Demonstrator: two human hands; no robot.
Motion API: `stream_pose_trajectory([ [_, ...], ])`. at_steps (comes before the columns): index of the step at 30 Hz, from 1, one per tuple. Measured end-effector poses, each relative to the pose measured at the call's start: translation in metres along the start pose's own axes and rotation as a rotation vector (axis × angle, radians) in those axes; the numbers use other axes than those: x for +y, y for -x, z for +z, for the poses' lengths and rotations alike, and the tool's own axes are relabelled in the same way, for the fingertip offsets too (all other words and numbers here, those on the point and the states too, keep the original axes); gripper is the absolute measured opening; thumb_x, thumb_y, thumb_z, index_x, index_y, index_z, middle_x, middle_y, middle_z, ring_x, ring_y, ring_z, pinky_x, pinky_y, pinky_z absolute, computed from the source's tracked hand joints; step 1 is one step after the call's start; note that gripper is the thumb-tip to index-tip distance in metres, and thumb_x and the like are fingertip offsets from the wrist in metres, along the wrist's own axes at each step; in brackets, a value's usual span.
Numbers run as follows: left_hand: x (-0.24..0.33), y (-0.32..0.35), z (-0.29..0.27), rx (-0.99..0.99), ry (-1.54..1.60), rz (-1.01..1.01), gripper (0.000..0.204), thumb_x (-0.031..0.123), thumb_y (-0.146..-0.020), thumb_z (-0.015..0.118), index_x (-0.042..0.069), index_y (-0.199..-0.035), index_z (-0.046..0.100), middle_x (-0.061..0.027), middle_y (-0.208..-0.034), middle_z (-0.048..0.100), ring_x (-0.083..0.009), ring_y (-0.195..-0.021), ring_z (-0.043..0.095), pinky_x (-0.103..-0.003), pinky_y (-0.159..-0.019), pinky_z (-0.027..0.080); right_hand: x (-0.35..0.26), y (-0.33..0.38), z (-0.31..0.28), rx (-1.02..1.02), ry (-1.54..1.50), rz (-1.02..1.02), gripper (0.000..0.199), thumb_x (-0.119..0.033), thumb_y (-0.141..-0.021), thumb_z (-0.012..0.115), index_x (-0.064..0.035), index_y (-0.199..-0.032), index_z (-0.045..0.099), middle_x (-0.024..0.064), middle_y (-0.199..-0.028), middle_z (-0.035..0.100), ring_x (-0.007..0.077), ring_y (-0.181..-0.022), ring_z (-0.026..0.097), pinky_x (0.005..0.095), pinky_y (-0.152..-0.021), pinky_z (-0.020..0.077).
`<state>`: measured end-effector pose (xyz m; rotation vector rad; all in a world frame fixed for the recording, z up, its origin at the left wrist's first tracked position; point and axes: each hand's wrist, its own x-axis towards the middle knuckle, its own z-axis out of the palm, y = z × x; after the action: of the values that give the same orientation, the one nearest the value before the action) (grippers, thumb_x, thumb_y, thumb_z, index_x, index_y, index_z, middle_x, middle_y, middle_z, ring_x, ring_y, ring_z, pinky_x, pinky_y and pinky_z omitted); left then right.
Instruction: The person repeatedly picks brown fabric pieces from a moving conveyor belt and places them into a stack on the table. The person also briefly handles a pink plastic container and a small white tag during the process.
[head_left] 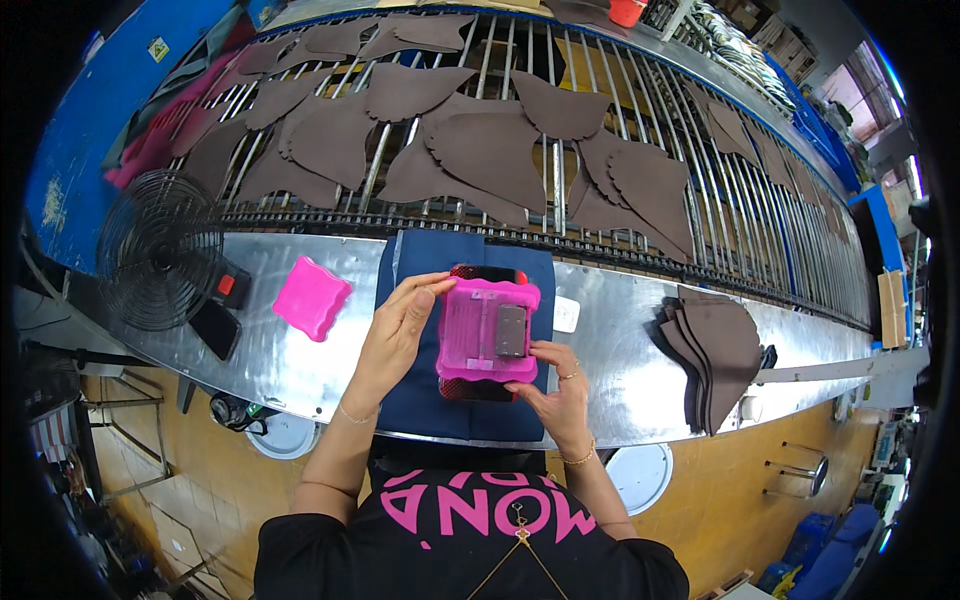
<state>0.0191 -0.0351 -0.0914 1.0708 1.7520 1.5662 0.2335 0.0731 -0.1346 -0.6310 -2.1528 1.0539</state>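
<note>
A small black wire-guard fan (160, 250) stands at the left end of the metal bench (620, 370), and a second pink wavy-edged template (311, 297) lies loose on the bare metal between the fan and a dark blue cloth (412, 400) that hangs over the near edge. Toward the right end a fanned stack of brown leather pieces (715, 355) rests on the bench, and more brown cut pieces (480, 150) are spread over the bar rack (720, 170) running along the far edge. In the middle of the blue cloth sits a pink template (487, 330) with a small grey block on top, laid over a dark red piece (478, 388) whose edges show above and below it. The left hand (395, 335) lies flat and open against the template's left side, fingers stretched to its far corner. The right hand (555, 390) curls at the near right corner, fingertips pinching the template's edge. Both forearms come up from the near edge.
</note>
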Motion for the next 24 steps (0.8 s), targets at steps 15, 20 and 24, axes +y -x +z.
stream_pose_trajectory([
  [15, -0.006, -0.002, 0.005, -0.104, 0.345, -0.068, 0.083, 0.062, -0.096, 0.009, 0.002, -0.122, 0.060, -0.0082, -0.131, 0.047, -0.0185, -0.126, 0.038, -0.037, -0.107, 0.024, -0.002, 0.003, -0.002, 0.017, 0.073, 0.068, 0.045, -0.011, -0.063, 0.085, -0.0017, -0.101, 0.062, 0.0121, -0.102, 0.065, 0.0260, -0.092, 0.063, 0.0340, -0.082, 0.0496],
  [20, -0.015, -0.009, 0.014, -0.187, 0.061, 0.013, 0.092, 0.070, -0.090, 0.001, 0.009, -0.132, 0.056, -0.0099, -0.131, 0.044, -0.0234, -0.129, 0.033, -0.039, -0.114, 0.012, 0.006, 0.010, -0.003, 0.028, 0.094, 0.098, 0.046, -0.011, -0.062, 0.086, -0.0019, -0.101, 0.062, 0.0122, -0.101, 0.066, 0.0267, -0.093, 0.063, 0.0334, -0.083, 0.0488],
  [24, -0.017, -0.009, 0.013, -0.189, 0.079, 0.010, 0.087, 0.071, -0.089, -0.001, 0.017, -0.145, 0.038, -0.0115, -0.129, 0.045, -0.0265, -0.125, 0.035, -0.039, -0.112, 0.015, 0.006, 0.009, -0.003, 0.025, 0.054, 0.106, 0.042, -0.016, -0.068, 0.083, 0.0004, -0.102, 0.064, 0.0074, -0.096, 0.066, 0.0179, -0.092, 0.060, 0.0291, -0.086, 0.0445],
])
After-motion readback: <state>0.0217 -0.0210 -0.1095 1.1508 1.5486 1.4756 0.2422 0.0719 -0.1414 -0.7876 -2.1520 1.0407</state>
